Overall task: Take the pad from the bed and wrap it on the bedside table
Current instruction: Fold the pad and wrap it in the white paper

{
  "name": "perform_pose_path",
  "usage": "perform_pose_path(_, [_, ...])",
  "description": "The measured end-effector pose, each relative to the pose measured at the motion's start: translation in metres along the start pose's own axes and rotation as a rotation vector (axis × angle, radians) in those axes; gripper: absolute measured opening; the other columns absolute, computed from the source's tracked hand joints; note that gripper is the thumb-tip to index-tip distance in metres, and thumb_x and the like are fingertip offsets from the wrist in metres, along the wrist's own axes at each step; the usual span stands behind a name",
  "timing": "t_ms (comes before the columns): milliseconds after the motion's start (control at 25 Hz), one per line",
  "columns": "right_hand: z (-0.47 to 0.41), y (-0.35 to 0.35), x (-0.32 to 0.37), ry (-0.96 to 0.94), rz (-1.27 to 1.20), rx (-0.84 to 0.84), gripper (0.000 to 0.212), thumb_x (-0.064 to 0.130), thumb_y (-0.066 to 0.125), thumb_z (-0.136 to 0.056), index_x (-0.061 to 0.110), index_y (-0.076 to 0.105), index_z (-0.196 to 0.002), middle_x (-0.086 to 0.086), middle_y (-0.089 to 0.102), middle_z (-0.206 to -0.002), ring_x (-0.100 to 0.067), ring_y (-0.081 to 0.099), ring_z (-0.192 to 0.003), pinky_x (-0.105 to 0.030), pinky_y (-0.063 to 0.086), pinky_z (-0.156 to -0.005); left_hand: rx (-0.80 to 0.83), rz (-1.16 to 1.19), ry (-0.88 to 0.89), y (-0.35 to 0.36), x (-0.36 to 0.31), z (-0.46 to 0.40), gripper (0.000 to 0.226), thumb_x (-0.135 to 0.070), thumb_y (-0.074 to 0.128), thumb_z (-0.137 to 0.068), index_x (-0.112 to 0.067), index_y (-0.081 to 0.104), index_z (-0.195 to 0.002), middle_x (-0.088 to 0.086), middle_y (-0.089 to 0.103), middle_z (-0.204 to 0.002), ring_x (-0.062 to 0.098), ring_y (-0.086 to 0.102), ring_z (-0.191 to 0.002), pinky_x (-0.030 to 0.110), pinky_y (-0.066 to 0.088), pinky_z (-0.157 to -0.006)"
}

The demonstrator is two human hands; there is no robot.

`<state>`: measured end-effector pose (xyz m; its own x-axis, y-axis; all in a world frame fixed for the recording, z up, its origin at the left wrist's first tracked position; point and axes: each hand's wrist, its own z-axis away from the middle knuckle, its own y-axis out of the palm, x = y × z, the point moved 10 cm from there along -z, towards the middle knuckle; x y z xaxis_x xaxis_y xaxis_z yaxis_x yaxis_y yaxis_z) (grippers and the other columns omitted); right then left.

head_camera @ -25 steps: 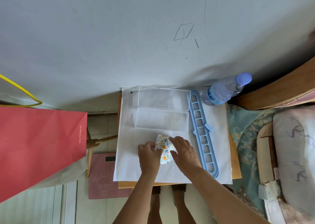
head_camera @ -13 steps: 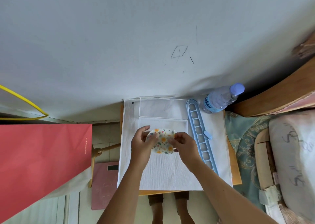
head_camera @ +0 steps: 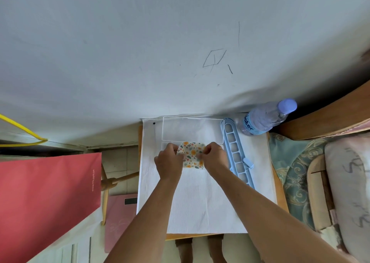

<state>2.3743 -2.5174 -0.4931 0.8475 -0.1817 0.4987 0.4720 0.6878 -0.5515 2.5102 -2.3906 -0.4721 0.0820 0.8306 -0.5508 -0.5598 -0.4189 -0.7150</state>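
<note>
Pad (head_camera: 192, 155), bunched up a second ago, was now spread flat over the bedside table (head_camera: 279, 186); our left hand (head_camera: 169, 161) and right hand (head_camera: 215, 156) pinched its side edges, so we judged wrapping underway.

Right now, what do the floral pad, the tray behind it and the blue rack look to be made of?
Floral pad: thin, soft printed wrapper, plastic film or fabric, hard to say; it bends between both hands.
Tray: clear rigid plastic; the white cloth shows through.
Blue rack: moulded plastic, smooth, matte, with even cut-out slots.
</note>
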Motion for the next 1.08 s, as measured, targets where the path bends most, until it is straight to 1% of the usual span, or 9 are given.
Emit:
perform_pose_path(120, [-0.003,0.005,-0.003,0.004,0.040,-0.002,0.023,0.005,0.063,-0.081,0.017,0.048,-0.068,-0.004,0.058,-0.076,-0.019,0.052,-0.063,-0.029,0.043,-0.048,0.001,-0.163,0.060,0.006,-0.002,-0.004,0.023,-0.023,0.062,-0.086,-0.010,0.063,-0.105,0.007,0.072,-0.102,0.025,0.064,-0.092,0.026,0.030,-0.080])
perform_pose_path(240, [-0.001,0.007,-0.004,-0.040,0.150,-0.036,0.004,0.008,0.059,-0.084,0.012,0.060,-0.083,-0.008,0.065,-0.085,-0.026,0.060,-0.079,-0.039,0.053,-0.066,0.008,-0.350,0.102,0.014,-0.004,-0.007,0.026,-0.028,0.062,-0.087,-0.012,0.062,-0.108,0.007,0.072,-0.106,0.025,0.064,-0.094,0.032,0.036,-0.085])
perform_pose_path(320, [0.002,0.007,-0.001,-0.105,0.227,-0.053,0.010,0.011,0.056,-0.086,0.010,0.063,-0.093,-0.009,0.068,-0.095,-0.028,0.060,-0.089,-0.041,0.053,-0.075,-0.007,-0.420,0.105,0.016,-0.004,-0.008,0.030,-0.031,0.065,-0.086,-0.011,0.060,-0.109,0.007,0.070,-0.108,0.025,0.064,-0.098,0.033,0.040,-0.084])
perform_pose_path(560, [0.003,0.011,0.009,-0.210,0.363,0.039,0.014,0.014,0.053,-0.089,0.008,0.063,-0.097,-0.011,0.067,-0.098,-0.027,0.060,-0.091,-0.040,0.053,-0.078,0.002,-0.473,0.160,0.014,-0.007,-0.005,0.042,-0.035,0.063,-0.087,-0.010,0.048,-0.116,0.007,0.064,-0.111,0.025,0.064,-0.099,0.035,0.044,-0.081])
perform_pose_path(640, [0.011,0.007,0.016,-0.304,0.389,0.027,0.017,0.016,0.053,-0.090,0.007,0.064,-0.101,-0.011,0.067,-0.100,-0.027,0.059,-0.095,-0.039,0.051,-0.079,0.007,-0.373,0.195,0.008,-0.009,0.000,0.036,-0.035,0.061,-0.088,-0.010,0.052,-0.112,0.007,0.064,-0.108,0.024,0.064,-0.095,0.032,0.045,-0.075])
perform_pose_path(720, [0.020,-0.016,0.023,-0.390,0.277,-0.109,0.017,0.015,0.054,-0.090,0.007,0.064,-0.102,-0.013,0.067,-0.099,-0.029,0.059,-0.096,-0.039,0.050,-0.077,-0.049,-0.192,0.198,-0.013,-0.009,0.002,0.027,-0.030,0.060,-0.089,-0.009,0.055,-0.105,0.008,0.064,-0.103,0.023,0.063,-0.087,0.025,0.041,-0.059])
perform_pose_path(800, [0.022,-0.044,0.020,-0.373,0.157,-0.255,0.023,0.012,0.055,-0.089,0.007,0.059,-0.111,-0.015,0.063,-0.110,-0.030,0.054,-0.105,-0.041,0.048,-0.084,-0.102,-0.026,0.137,-0.033,0.000,-0.009,0.027,-0.025,0.058,-0.090,-0.009,0.055,-0.111,0.011,0.062,-0.109,0.025,0.061,-0.091,0.025,0.038,-0.059])
perform_pose_path(960, [-0.007,-0.043,0.004,-0.093,-0.048,-0.054,0.053,0.019,0.057,-0.089,0.010,0.037,-0.137,-0.015,0.049,-0.135,-0.032,0.046,-0.122,-0.041,0.041,-0.096,0.119,0.357,-0.112,-0.025,0.022,-0.043,0.060,-0.020,0.059,-0.089,-0.011,0.032,-0.142,0.012,0.049,-0.138,0.027,0.049,-0.125,0.031,0.039,-0.088])
perform_pose_path(1080, [-0.015,-0.040,0.008,-0.014,-0.315,0.031,0.057,0.019,0.058,-0.089,0.012,0.035,-0.140,-0.013,0.054,-0.120,-0.027,0.051,-0.111,-0.036,0.038,-0.092,0.164,0.511,-0.157,-0.022,0.023,-0.049,0.066,-0.022,0.063,-0.087,-0.020,0.030,-0.144,0.006,0.054,-0.127,0.019,0.054,-0.113,0.028,0.040,-0.084])
